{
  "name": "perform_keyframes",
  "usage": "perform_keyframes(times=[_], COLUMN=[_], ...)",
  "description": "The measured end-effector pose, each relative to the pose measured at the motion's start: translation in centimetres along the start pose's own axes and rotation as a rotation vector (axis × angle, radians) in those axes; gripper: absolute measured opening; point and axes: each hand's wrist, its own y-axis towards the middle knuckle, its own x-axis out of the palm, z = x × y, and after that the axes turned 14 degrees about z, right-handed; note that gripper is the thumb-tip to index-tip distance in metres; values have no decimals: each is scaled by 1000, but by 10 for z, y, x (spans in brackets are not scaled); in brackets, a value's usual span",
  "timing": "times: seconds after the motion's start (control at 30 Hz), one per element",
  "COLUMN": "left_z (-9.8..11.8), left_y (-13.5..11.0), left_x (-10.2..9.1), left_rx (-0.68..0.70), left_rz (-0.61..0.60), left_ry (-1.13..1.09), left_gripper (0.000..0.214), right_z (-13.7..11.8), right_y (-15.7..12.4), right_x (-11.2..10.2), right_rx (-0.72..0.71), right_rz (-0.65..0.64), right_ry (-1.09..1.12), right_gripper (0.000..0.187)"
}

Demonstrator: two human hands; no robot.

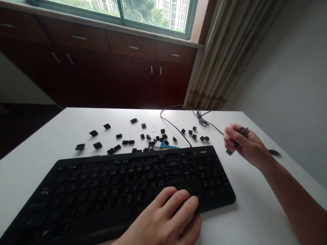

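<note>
A black keyboard [102,190] lies angled across the white table, with several keycaps off and dark sockets showing. My left hand [166,217] rests over its lower right part near the arrow keys, fingers bent and gripping it; the thumb and fingertips are hidden. To the right of the keyboard, my right hand [241,143] is raised above the table, closed around a narrow dark piece [244,131]. One end of this piece sticks out above the fingers, the other below. Its exact kind is unclear.
Several loose black keycaps [97,145] are scattered behind the keyboard. Among them lies a blue brush [163,145] with white bristles, and near it a thin bent wire [153,129]. The keyboard's cable [201,119] is coiled farther back; its plug [274,152] lies at the right.
</note>
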Motion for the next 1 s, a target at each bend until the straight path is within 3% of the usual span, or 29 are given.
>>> perform_keyframes(times=[0.17, 0.47, 0.7, 0.87, 1.0], left_z=[0, 4, -14, -37, -49], left_y=[1, 11, 63, 110, 126], left_x=[1, 0, -18, -5, 17], left_rx=[-13, -74, -57, -361, -600], left_rz=[10, 16, -92, -217, -213], left_ry=[10, 17, 17, -33, -197], left_gripper=[13, 17, 20, 35, 40], right_z=[12, 14, 5, 7, 8], right_y=[-2, 2, -2, -8, -14], right_x=[-8, 1, 3, 10, 18], right_rx=[-22, -62, -185, -177, -153], right_rz=[-49, 177, 267, 188, 125], right_ry=[-289, 67, 159, 173, 262], right_gripper=[30, 44, 42, 42, 38])
